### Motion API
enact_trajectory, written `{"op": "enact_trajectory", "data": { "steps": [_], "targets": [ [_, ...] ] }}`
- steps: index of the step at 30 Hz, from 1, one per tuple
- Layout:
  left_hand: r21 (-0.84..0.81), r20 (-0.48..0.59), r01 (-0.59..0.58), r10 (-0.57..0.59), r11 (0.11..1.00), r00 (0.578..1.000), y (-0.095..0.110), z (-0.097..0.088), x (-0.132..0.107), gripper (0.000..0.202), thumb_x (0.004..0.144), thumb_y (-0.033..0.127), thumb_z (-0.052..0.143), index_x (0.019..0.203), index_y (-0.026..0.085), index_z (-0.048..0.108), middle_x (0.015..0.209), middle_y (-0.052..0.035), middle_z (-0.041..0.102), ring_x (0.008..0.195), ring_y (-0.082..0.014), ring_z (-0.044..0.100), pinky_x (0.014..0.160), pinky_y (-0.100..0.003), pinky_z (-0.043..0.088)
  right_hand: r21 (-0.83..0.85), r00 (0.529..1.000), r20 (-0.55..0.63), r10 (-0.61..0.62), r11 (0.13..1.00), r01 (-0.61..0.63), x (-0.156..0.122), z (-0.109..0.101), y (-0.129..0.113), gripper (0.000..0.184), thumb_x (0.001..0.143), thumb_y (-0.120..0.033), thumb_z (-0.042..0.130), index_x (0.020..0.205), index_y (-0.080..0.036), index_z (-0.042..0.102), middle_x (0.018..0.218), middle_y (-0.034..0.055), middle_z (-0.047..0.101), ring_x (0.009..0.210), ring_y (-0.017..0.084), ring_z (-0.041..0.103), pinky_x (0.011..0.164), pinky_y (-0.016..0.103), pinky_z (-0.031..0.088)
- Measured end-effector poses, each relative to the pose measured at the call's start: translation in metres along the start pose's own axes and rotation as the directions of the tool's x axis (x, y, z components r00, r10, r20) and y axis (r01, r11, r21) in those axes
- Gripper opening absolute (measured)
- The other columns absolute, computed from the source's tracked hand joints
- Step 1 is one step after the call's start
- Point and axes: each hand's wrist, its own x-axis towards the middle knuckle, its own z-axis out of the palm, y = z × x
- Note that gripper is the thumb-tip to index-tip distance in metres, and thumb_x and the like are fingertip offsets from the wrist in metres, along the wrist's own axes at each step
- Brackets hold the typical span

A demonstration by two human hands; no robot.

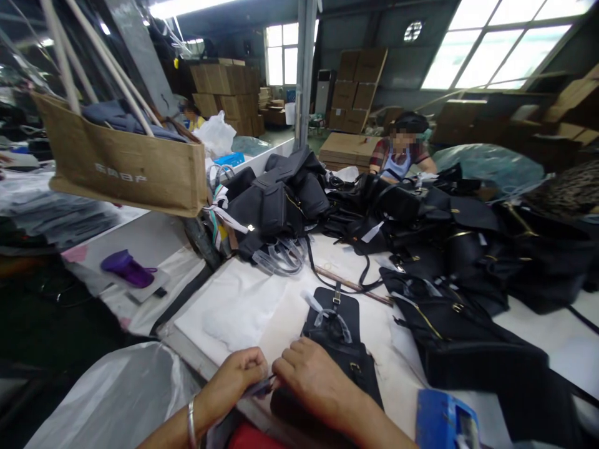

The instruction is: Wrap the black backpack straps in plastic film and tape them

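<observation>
Currently pinching a dark strip (267, 379) betw. L hand (246, 368) at 7 o'clock & R hand (306, 368) at 6, w/ both curled in tight. Can't ID the strip: blurred, mostly hid by the grip. See 1 black backpack (344, 349) at 5 o'clock, lying on the white table (285, 318), partly hid by R hand. See also 1 hanging brown tote (126, 162) at 10 w/ blue-grey cloth (115, 117) in it, plus 1 translucent plastic bag (135, 386) at 8, cut off at bottom; can't make out contents. Count 1 purple item (128, 268) betw. 8 & 9, 1 blue item (435, 418) betw. 4 & 5, latter cut off. Can't count the heaped black bags (397, 209) from 12 round to 4, too overlapped. Spot 1 co-worker (397, 165) at 2, half hid behind heap.
</observation>
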Motion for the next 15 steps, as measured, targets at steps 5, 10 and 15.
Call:
{"op": "enact_trajectory", "data": {
  "steps": [5,10,15],
  "targets": [
    [-0.087,0.064,0.086,-0.080,0.992,0.995,0.000,-0.002,0.003,0.013,0.077,0.026,0.055,0.070,0.016,0.053,0.060,-0.0029,0.065,0.048,-0.0117,0.053,0.050,-0.023,0.039,0.084,0.998,0.005,0.058,0.995,-0.058,-0.012,-0.007,0.002,0.018,0.095,-0.034,0.044,0.088,-0.020,0.052,0.081,0.0002,0.060,0.073,0.016,0.049,0.068,0.031,0.030],
    [-0.223,0.249,0.186,-0.128,0.957,0.960,0.004,0.000,0.008,0.011,0.078,0.024,0.051,0.075,0.015,0.056,0.061,-0.0062,0.067,0.042,-0.0103,0.053,0.045,-0.021,0.039,0.028,0.991,-0.075,0.112,0.993,-0.111,-0.011,-0.022,0.008,0.012,0.095,-0.026,0.043,0.094,-0.021,0.054,0.081,0.0015,0.057,0.077,0.017,0.047,0.069,0.032,0.028],
    [-0.255,0.314,0.239,-0.153,0.937,0.937,0.009,0.002,0.021,0.004,0.071,0.018,0.054,0.068,0.015,0.055,0.057,-0.0044,0.065,0.045,-0.0126,0.057,0.044,-0.022,0.042,-0.016,0.997,-0.062,0.047,0.999,-0.048,-0.005,-0.005,0.002,0.010,0.094,-0.024,0.045,0.091,-0.020,0.053,0.080,0.0014,0.058,0.075,0.017,0.047,0.068,0.033,0.030]
  ]
}}
